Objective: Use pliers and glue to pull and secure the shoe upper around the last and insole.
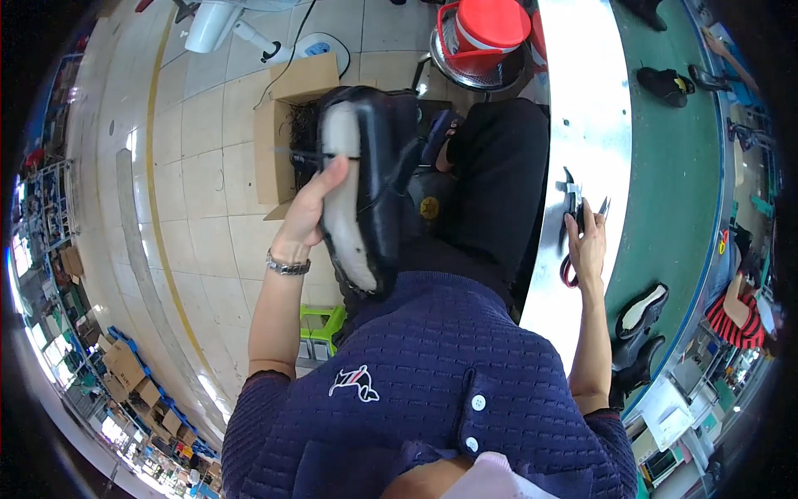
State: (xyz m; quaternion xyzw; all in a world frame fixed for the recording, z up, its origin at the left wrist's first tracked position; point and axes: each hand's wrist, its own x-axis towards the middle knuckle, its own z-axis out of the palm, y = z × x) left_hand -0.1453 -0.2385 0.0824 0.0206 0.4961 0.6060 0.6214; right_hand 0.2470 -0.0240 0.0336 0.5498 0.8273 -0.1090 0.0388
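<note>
My left hand [309, 209] is closed round a black leather shoe [384, 191], thumb pressed on its long pale underside [345, 229]. The shoe is held up over my lap, turned so that the pale bottom faces left. On the metal bench at my right, my right hand [588, 249] has thumb and fingers bent around a dark hand tool [572, 190]. A red loop, perhaps its handle, shows beside the wrist. The hand partly covers the tool, so its exact kind is unclear. Next to the fingertips is a small pointed thing [604, 205].
A cardboard box [268, 158] with dark stringy scraps stands beyond the shoe. A red bucket [490, 33] rests on a round stool [490, 79]. Past the metal bench [586, 91] runs a green belt [665, 183] carrying several black shoes. A green stool [320, 320] is at lower left.
</note>
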